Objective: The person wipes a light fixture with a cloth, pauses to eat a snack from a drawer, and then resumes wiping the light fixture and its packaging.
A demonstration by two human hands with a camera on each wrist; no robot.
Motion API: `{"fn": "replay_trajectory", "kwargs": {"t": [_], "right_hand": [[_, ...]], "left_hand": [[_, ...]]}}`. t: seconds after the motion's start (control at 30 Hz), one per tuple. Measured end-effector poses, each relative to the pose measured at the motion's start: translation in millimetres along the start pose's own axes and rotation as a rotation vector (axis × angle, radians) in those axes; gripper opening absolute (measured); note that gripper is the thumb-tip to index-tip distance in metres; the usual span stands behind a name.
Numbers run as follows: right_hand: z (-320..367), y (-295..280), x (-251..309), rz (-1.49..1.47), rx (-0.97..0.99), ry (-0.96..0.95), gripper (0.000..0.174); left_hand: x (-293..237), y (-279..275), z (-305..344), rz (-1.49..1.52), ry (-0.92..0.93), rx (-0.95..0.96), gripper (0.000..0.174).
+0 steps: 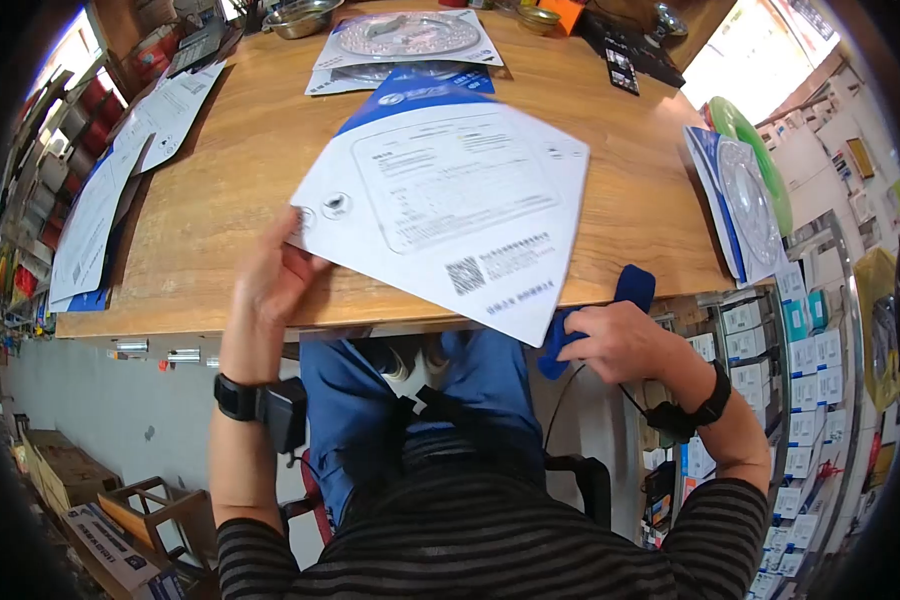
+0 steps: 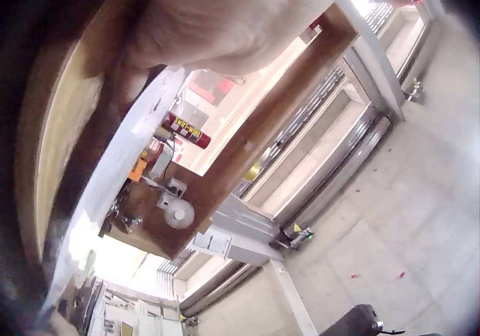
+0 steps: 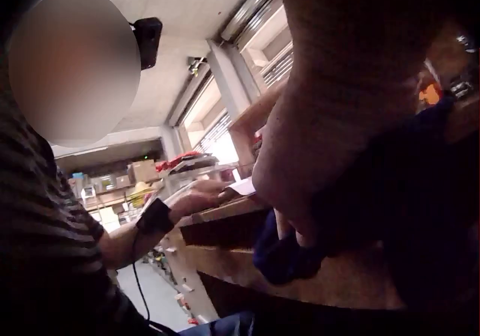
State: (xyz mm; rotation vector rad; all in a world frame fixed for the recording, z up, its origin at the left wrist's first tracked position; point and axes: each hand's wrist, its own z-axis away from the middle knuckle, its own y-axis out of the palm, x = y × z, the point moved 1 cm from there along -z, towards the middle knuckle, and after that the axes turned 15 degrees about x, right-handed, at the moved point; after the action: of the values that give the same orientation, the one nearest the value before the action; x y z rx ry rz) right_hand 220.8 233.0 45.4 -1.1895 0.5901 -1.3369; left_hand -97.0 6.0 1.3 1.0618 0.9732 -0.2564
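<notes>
The left hand [image 1: 270, 280] pinches the big white card [image 1: 460, 190] at its left corner, maybe so that the fingers do not cover the words on it. The card looks stiff, which may be why one hand can hold it up. From the left hand, the card reaches out from 1 o'clock round to 4 o'clock. Its blue end points to 12 o'clock, and its near corner pokes out past the edge of the wooden table [image 1: 240, 180]. The right hand [image 1: 615, 340] has its fingers bent round a blue cloth [image 1: 635, 290], maybe bunched like that so it does not slip. One bit of cloth sticks up at 1 o'clock from the right hand, and another hangs at 8 o'clock. The card is at 10 o'clock from the right hand, with its near corner just beside the cloth; I cannot tell if they touch. More cards [image 1: 100, 220] lie at 10 o'clock on the table, a pile [image 1: 410, 55] sits at 12, and a clear pack [image 1: 750, 200] is at 2, maybe put there to give both hands room.
</notes>
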Motion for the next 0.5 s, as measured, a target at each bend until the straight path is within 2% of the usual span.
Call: {"fn": "replay_trajectory", "kwargs": {"t": [0.07, 0.1, 0.13, 0.2, 0.27, 0.33, 0.4, 0.5], "right_hand": [[10, 4, -7, -0.154, -0.069, 0.058, 0.025], [13, 0, -8, -0.239, -0.157, 0.06, 0.025], [13, -4, -9, -0.236, -0.158, 0.051, 0.025], [14, -19, -8, -0.374, -0.517, 0.005, 0.026], [9, -34, -1, -0.318, -0.69, 0.04, 0.029], [-9, -43, 6, -0.285, -0.744, 0.036, 0.029], [-32, -41, 12, -0.214, -0.719, -0.071, 0.029], [-66, -31, 27, -0.103, -0.64, -0.178, 0.032]], "left_hand": [[-9, -18, -4, 0.03, 0.072, -0.091, 0.032], [-14, -15, 1, 0.08, 0.134, -0.128, 0.033], [-17, -13, 6, 0.076, 0.142, -0.133, 0.033], [-18, -8, 18, 0.17, 0.135, -0.005, 0.036], [-10, 22, 36, 0.107, 0.086, -0.004, 0.039], [6, 38, 50, 0.047, 0.047, 0.005, 0.042], [28, 41, 59, 0.022, -0.151, 0.171, 0.042], [49, 81, 67, 0.022, -0.288, 0.172, 0.039]]}}
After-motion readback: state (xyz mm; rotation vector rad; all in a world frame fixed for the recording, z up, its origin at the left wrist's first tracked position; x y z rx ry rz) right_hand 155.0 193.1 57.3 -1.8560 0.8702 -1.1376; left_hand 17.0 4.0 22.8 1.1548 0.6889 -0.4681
